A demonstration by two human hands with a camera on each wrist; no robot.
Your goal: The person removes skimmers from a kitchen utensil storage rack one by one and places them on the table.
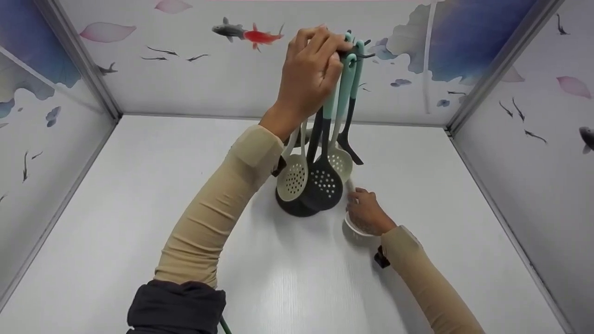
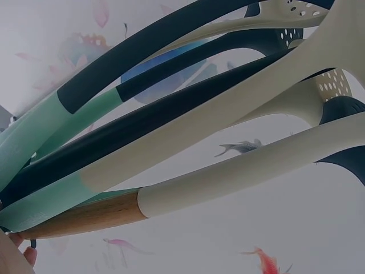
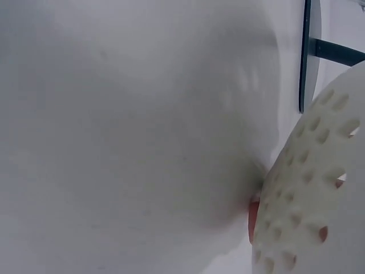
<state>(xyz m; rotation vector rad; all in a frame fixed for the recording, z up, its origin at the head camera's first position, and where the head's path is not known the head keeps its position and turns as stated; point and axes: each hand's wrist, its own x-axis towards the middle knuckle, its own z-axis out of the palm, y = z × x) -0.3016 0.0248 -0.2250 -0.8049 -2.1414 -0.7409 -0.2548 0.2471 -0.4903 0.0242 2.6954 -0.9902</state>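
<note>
A dark utensil rack stands mid-table on a round base (image 1: 291, 209). Several utensils hang from it: a cream slotted spoon (image 1: 293, 176), a dark skimmer (image 1: 325, 183) and a dark spatula (image 1: 351, 149). Their handles are mint (image 2: 40, 128), dark (image 2: 142, 123) and cream (image 2: 239, 174). My left hand (image 1: 312, 69) is raised, its fingers curled over the rack's top where the handle ends hang. I cannot tell whether it grips the rack or a handle. My right hand (image 1: 366, 212) is low on the table right of the base. It holds a white perforated spoon head (image 1: 356, 230) (image 3: 311, 194).
The white table (image 1: 139, 195) is boxed in by three walls printed with fish and petals. The rack's base edge (image 3: 304, 57) lies close beside the white spoon. A dark cloth (image 1: 176, 306) shows at the near edge by my left elbow.
</note>
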